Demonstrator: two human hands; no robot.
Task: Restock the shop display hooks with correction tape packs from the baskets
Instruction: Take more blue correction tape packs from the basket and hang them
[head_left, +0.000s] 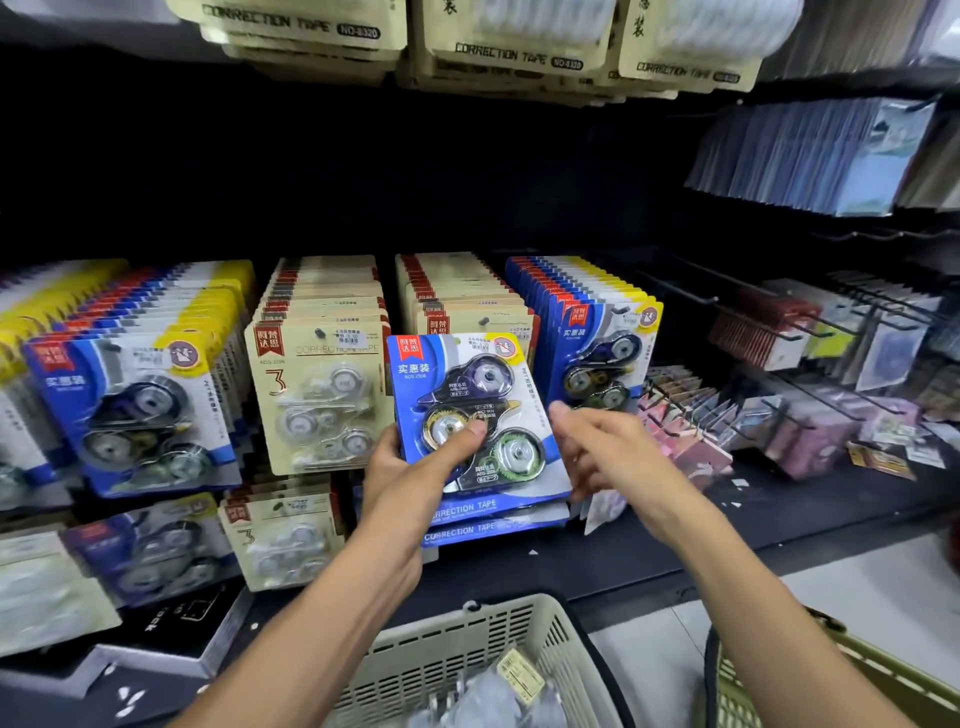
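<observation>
The back of the display (363, 171) is lost in shadow, so the hooks behind the hanging rows cannot be made out; the beige packs along the top edge (509, 47) are cut off by the frame, only their lower halves showing; the goods at the far right of the display (810, 332) are too blurred to name; the left hand (410, 467) grasps a small stack of blue correction tape packs (467, 415), thumb pressed on the front blister and fingers hidden behind the card, with the lower edges of at least two more packs fanning out beneath the front one; how many it holds in all cannot be told; the stack is held up in front of the middle rows, between the beige three-piece row (319, 384) and the blue hanging row (597, 343) to its right; the right hand (608, 452) has a released grip, fingers loosely spread just beside the stack's right edge, and contact with it cannot be told; below, a pale slatted basket (457, 654) holds clear-wrapped packs (498, 696), blurred, one with a yellowish label; a second, olive basket (852, 691) at the bottom right corner is mostly hidden by the right forearm, its contents unseen.
</observation>
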